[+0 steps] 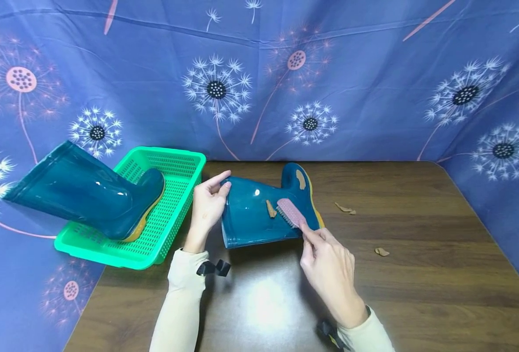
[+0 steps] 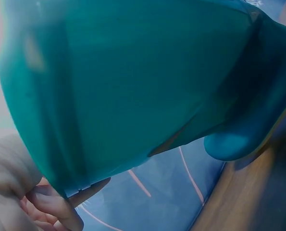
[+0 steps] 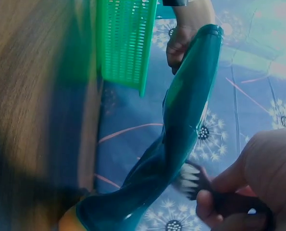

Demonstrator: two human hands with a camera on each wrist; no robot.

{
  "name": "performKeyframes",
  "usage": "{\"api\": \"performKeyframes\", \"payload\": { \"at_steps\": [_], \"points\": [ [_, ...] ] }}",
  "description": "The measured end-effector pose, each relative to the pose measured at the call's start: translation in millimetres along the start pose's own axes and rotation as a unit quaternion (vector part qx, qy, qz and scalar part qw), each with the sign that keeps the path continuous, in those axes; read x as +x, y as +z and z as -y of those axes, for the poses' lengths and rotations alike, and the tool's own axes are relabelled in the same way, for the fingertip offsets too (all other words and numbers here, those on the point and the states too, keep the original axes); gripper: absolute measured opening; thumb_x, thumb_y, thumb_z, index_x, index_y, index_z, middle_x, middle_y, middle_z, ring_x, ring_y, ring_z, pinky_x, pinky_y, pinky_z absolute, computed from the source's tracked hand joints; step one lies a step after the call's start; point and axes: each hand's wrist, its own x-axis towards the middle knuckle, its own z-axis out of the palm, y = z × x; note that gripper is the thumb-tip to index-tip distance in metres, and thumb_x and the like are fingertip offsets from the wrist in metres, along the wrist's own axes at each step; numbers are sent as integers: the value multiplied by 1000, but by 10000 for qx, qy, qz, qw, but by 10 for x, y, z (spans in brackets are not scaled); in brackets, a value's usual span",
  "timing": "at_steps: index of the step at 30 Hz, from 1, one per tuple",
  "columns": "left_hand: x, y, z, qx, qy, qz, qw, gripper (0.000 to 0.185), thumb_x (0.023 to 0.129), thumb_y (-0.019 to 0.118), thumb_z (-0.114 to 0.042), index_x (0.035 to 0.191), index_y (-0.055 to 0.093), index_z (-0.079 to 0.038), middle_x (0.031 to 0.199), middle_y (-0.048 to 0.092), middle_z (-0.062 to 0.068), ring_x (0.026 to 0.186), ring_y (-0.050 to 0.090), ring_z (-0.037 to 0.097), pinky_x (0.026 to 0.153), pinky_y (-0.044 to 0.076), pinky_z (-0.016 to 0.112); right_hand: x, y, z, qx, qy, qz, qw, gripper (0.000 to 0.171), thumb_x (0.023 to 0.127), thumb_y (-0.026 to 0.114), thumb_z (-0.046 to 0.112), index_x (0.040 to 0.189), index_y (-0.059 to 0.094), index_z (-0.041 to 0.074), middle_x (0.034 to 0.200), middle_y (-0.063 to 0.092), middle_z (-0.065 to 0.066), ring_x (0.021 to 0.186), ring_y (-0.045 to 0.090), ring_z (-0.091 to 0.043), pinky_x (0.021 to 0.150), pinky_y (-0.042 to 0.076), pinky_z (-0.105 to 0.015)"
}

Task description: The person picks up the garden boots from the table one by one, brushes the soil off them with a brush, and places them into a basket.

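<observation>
Two hands, two boots, one brush, one basket. Right hand (image 1: 329,266), nearest, fingers pinching pink brush (image 1: 290,212), bristles against shaft of teal boot (image 1: 259,215) lying on its side on wooden table (image 1: 417,293). Left hand (image 1: 206,205) grips boot's open top, thumb at rim. Second boot (image 1: 87,193) rests tilted in green basket (image 1: 175,195) at table's left edge. Three brown scraps (image 1: 381,252) on table, well right of boot.

staged tabletop booth | dandelion-print cloth backdrop (image 1: 356,88) | wooden table (image 1: 417,283)
</observation>
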Motion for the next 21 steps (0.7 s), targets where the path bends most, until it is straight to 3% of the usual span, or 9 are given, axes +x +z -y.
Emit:
{"api": "performKeyframes", "payload": {
  "at_steps": [3,7,10,13,17,21],
  "points": [
    [3,-6,2,21,3,-32,10000,33,106,65,-11,137,74,-12,66,58,-3,45,35,8,45,26,22,10,4,2,234,-207,-18,9995,32,94,75,7,125,81,14,89,74,-5,54,49,-13,46,33,-27],
    [6,-7,5,20,31,8,10000,33,106,65,-11,137,73,-12,63,54,-4,45,35,7,45,27,22,2,18,17,464,-501,366,9970,36,96,75,8,132,78,14,89,72,-2,54,42,-7,47,31,-22],
    [2,-14,11,65,-11,67,10000,33,106,64,-12,139,73,-13,63,53,-5,45,35,7,45,27,23,-3,-3,-2,180,-302,394,9986,34,96,73,9,128,80,16,84,70,-1,52,37,-7,45,28,-23],
    [-2,-31,10,129,-46,53,9999,34,107,64,-12,139,72,-14,62,52,-4,44,35,9,45,27,24,11,-35,-52,-72,21,107,9999,31,94,72,8,122,82,16,80,68,-2,51,37,-10,45,27,-26],
    [-10,-42,-5,128,-1,14,9999,34,107,64,-12,139,72,-14,63,53,-3,43,35,9,44,27,24,37,-41,-88,225,-75,-108,9997,32,93,74,6,123,82,14,80,68,-2,53,39,-10,47,28,-26],
    [-15,-39,-8,114,46,43,9999,34,106,64,-13,139,73,-14,64,55,-3,44,34,7,45,26,23,33,-2,-69,507,-271,267,9980,35,96,75,8,130,79,15,83,69,-1,55,38,-6,47,29,-22]
  ]
}}
